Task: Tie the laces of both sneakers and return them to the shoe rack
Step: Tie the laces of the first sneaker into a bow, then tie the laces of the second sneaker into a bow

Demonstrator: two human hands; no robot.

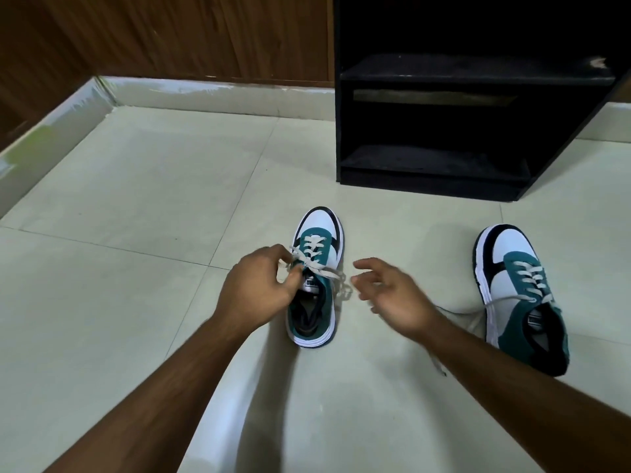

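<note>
Left fingers (pixel 290 268) pinch lace (pixel 324 270) on near sneaker (pixel 316 278), floor (pixel 136 199); right hand (pixel 392 295) spread, blurred. Other sneaker (pixel 522 295) right, untied. Rack (pixel 461 124) behind.

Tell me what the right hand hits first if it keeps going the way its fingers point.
Probably the loose lace of the nearer sneaker; the right hand points left toward it, open. Depth is unclear.

Open floor (pixel 136 199) left, 2 sneakers (pixel 316 278) before rack (pixel 444 131)
</note>
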